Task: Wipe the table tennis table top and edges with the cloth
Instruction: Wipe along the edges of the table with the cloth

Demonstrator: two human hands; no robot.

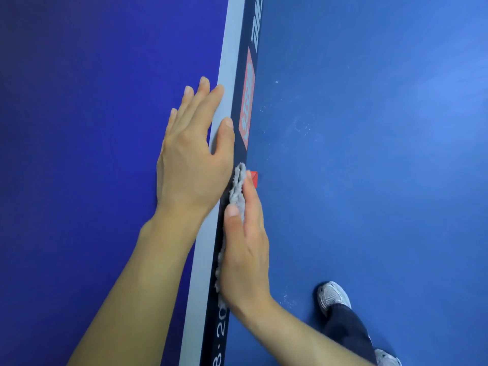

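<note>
The step in hand looks like the edge wipe: the grey cloth (pixel 236 191) lies against the dark side edge (pixel 244 75) of the table tennis table, just below the red label (pixel 248 101) printed on that edge. To do it well, the person should keep the cloth flat and folded under the whole palm, press evenly into the edge, and slide along its length in one long pass, so that no strip is skipped and the cloth does not bunch or slip off the lower rim. The bracing hand should move along with it.

The right hand (pixel 245 254) is flat, with its fingers straight and together pointing along the edge, and it presses the cloth sideways onto it. The thumb lies over the cloth's top. The left hand (pixel 190 159) rests open, palm down, on the blue table top (pixel 92 128). Its fingers are spread slightly, and its thumb reaches across the white border line (pixel 227 62). Both forearms run roughly parallel to the edge.
</note>
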